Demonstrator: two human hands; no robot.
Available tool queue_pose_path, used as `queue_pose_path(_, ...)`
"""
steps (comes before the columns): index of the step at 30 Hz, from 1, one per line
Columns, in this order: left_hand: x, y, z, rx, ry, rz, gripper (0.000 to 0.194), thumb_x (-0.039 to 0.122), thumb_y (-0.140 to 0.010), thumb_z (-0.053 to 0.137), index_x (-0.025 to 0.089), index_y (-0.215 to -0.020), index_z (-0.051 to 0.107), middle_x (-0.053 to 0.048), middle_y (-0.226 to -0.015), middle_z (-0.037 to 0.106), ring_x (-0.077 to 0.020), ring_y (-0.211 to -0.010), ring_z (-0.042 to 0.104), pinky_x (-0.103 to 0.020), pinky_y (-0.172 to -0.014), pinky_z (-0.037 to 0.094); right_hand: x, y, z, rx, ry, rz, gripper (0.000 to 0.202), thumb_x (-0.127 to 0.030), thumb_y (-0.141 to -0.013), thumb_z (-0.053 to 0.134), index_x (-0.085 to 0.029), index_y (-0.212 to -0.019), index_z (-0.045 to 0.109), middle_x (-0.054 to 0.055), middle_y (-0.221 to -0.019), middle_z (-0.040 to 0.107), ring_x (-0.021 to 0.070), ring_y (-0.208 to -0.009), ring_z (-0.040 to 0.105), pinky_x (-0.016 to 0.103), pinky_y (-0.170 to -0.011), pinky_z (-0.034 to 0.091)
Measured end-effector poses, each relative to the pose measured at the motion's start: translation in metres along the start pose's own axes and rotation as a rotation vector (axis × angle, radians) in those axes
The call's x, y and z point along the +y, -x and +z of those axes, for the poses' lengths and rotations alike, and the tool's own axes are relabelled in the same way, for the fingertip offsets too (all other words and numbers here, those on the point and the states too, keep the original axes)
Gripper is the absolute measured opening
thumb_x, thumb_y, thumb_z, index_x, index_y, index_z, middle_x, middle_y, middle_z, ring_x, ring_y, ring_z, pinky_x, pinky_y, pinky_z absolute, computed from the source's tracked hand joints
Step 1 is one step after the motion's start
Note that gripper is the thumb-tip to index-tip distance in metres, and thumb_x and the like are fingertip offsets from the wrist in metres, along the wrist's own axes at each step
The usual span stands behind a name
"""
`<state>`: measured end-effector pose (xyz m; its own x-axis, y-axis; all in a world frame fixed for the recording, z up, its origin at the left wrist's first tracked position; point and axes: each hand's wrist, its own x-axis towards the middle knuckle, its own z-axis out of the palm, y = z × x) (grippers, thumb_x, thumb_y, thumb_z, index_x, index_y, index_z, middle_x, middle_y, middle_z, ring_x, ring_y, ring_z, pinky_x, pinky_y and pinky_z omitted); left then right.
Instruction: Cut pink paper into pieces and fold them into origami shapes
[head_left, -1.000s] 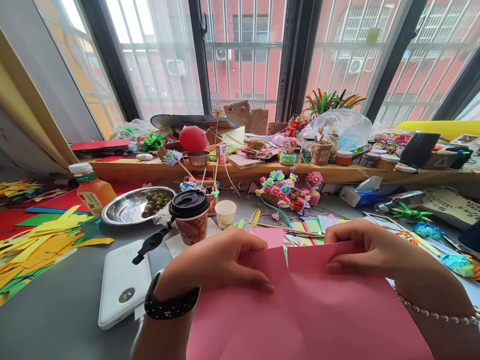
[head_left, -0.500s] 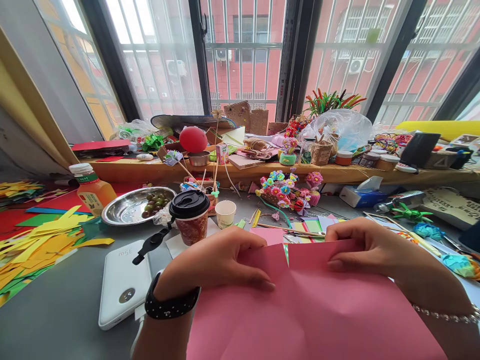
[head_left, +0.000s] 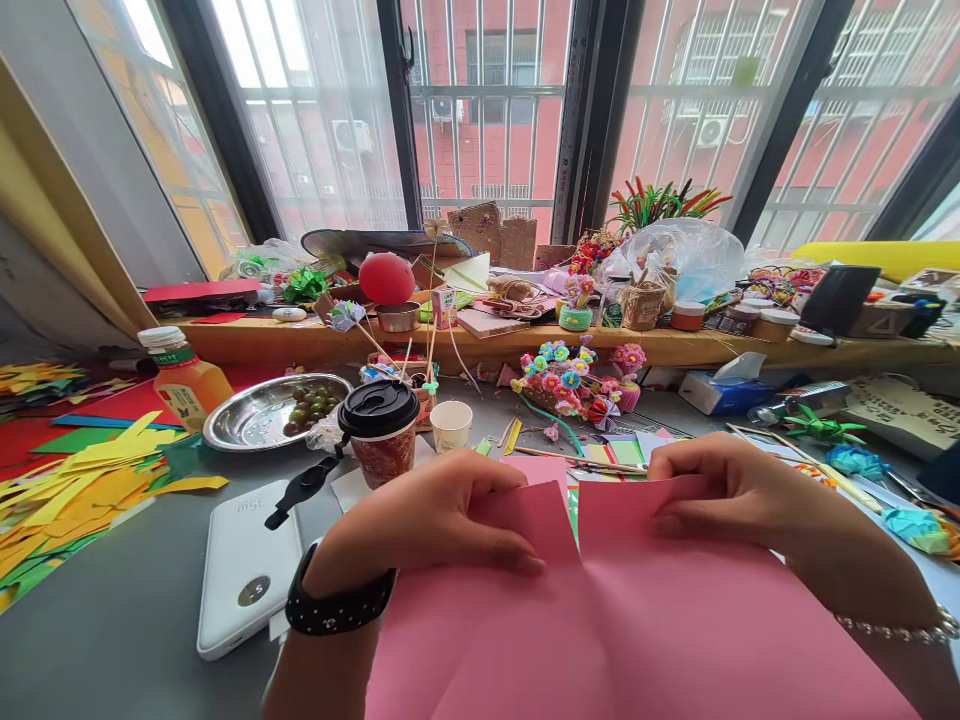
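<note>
A large sheet of pink paper point(head_left: 600, 630) fills the lower middle of the view, with a tear running down from its far edge between my hands. My left hand point(head_left: 450, 520) pinches the paper left of the tear, thumb on top and fingers behind. On the other side of the gap, my right hand point(head_left: 720, 500) grips the paper the same way. The rest of the sheet is whole and shows soft creases. Beyond the tear lies another piece of pink paper point(head_left: 544, 468).
Left of my arm are a white power bank point(head_left: 244, 560), a lidded coffee cup point(head_left: 379, 440), a steel dish point(head_left: 240, 415) of grapes and a juice bottle point(head_left: 187, 375). Yellow paper strips point(head_left: 112, 480) cover the far left. Behind stand a paper cup point(head_left: 451, 427), craft flowers point(head_left: 562, 380) and a tissue box point(head_left: 724, 388).
The tear in the pink paper has opened wider and runs further down. My left hand has shifted slightly left, and the two torn edges stand further apart.
</note>
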<state>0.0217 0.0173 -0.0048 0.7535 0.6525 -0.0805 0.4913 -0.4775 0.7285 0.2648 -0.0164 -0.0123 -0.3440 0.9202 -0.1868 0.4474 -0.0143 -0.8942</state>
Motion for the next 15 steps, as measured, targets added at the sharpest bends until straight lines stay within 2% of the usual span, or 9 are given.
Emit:
queue_pose_path(13,0.0021,-0.001,-0.0003,0.001,0.042,-0.015,0.029,0.041,-0.061,0.06,0.015,-0.072,0.061,0.003,-0.066,0.055,-0.0123,-0.065,0.048,-0.018,-0.056,0.036,0.0033,0.0006,-0.0013,-0.011,-0.02,0.026,0.029,-0.038,-0.056,0.068,-0.014,-0.057,0.05,-0.003,-0.052,0.051,0.0074,-0.047,0.047,0.015,-0.038,0.034)
queue_pose_path(15,0.002,-0.0008,-0.0025,-0.01,0.079,-0.021,0.028,0.039,-0.062,0.06,0.015,-0.076,0.061,0.002,-0.069,0.057,-0.0128,-0.067,0.049,-0.018,-0.056,0.037,0.0033,0.0006,-0.001,0.025,-0.081,0.047,0.03,-0.04,-0.056,0.067,-0.015,-0.063,0.053,-0.002,-0.055,0.054,0.0087,-0.047,0.05,0.016,-0.039,0.036)
